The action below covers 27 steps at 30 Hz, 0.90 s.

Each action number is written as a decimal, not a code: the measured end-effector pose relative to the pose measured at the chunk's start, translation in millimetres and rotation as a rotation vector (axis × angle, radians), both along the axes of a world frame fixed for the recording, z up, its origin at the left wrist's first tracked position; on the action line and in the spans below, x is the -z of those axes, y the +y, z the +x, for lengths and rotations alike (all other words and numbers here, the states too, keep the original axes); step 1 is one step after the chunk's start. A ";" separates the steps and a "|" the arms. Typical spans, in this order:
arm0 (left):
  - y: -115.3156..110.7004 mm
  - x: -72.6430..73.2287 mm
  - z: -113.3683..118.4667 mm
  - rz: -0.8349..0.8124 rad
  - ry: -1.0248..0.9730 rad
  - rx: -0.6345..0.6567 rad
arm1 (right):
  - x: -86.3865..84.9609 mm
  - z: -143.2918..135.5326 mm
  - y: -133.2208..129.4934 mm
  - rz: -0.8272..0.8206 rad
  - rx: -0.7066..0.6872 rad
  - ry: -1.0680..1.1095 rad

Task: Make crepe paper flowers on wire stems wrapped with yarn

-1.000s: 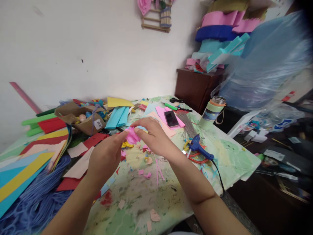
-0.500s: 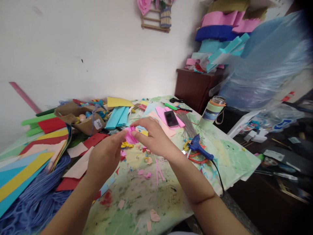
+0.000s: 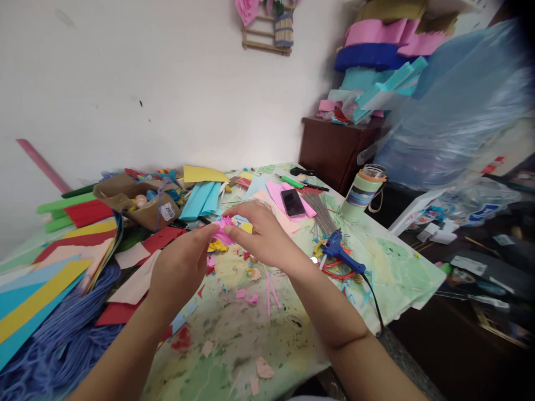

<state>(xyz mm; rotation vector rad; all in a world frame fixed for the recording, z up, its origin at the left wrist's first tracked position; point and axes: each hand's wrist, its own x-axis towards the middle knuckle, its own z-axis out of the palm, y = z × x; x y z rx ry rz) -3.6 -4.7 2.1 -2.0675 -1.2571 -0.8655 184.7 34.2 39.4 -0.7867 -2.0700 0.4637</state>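
Pink crepe paper (image 3: 224, 232) lies between the gripping fingertips of the left hand (image 3: 178, 266) and right hand (image 3: 265, 231), above the tabletop (image 3: 251, 328), nearer its far edge; its long axis (perhaps crosswise) is mostly hidden.

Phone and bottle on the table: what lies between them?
In the head view, a bundle of thin grey wires, plus an edge of the pink paper under the phone.
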 end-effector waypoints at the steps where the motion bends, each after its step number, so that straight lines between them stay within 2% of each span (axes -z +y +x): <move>1: 0.4 0.2 -0.2 0.003 -0.003 0.004 | 0.1 0.0 -0.1 0.002 -0.001 -0.002; 9: 1.3 1.8 -1.8 -0.036 -0.009 -0.008 | 0.3 0.6 -2.1 0.003 0.006 -0.018; 15: 1.2 3.3 -4.1 -0.083 -0.044 0.006 | -4.2 5.0 -2.0 0.054 -0.160 -0.044; 21: 1.7 5.8 -5.2 -0.064 0.002 0.062 | -9.8 7.6 -3.4 0.065 -0.199 -0.091; 27: 1.4 3.2 -3.7 -0.179 -0.030 0.150 | -13.6 12.9 -2.2 0.037 -0.200 -0.108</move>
